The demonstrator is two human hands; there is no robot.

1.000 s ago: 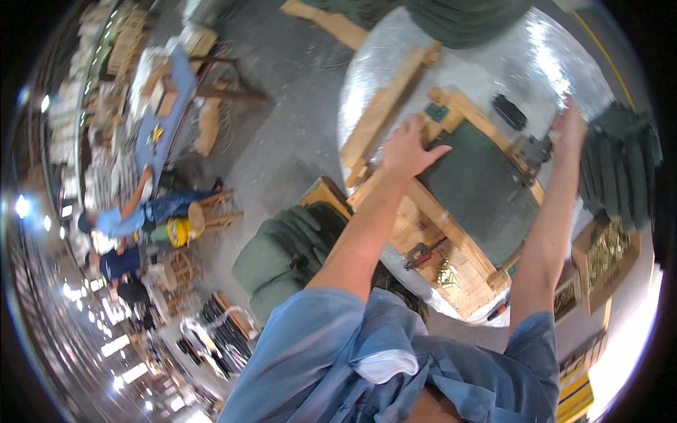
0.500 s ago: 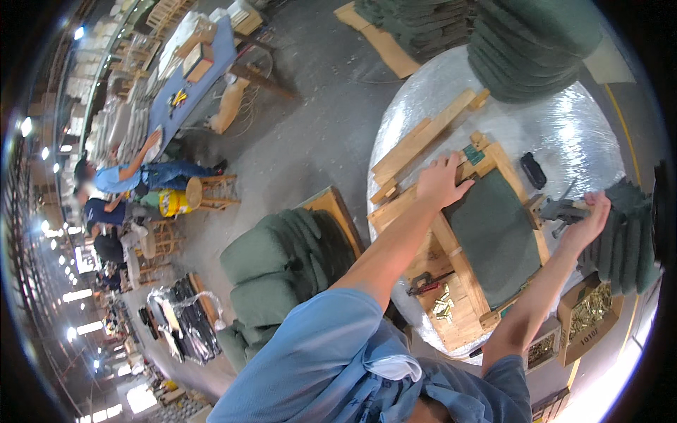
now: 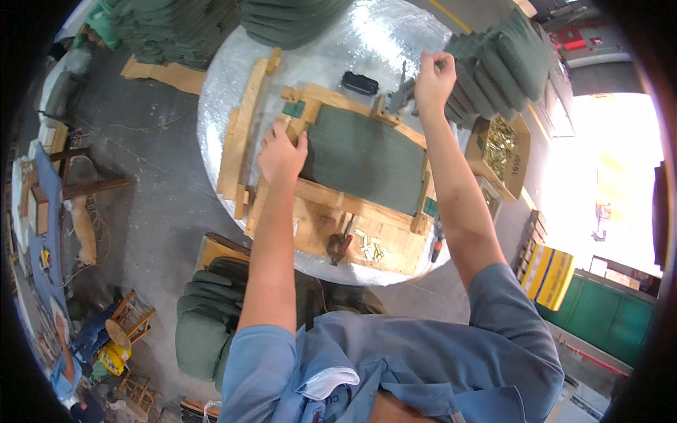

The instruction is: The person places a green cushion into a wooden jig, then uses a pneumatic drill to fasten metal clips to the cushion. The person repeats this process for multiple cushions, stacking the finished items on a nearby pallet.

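A dark green padded panel (image 3: 367,158) lies inside a wooden jig (image 3: 328,196) on a round, film-wrapped table (image 3: 215,106). My left hand (image 3: 281,155) rests over the jig's left end, thumb apart from the fingers, beside the panel's edge. At the jig's far side is a grey metal clamp (image 3: 402,97) with a dark lever. Just right of it, my right hand (image 3: 434,83) is raised with its fingers curled together; what they hold, if anything, is too small to make out. A black oblong object (image 3: 360,83) sits behind the jig.
Loose brass-coloured pieces (image 3: 370,245) and a red-handled tool (image 3: 339,247) lie near the jig's front. Stacked green pads (image 3: 493,70) stand right, beside a carton (image 3: 520,155) of metal fittings. More pads (image 3: 204,317) are at lower left. A co-worker (image 3: 67,374) is far left.
My view has swung right, so the table appears further left. My left hand stays at the jig's left end. My right hand has curled its fingers tighter near the clamp.
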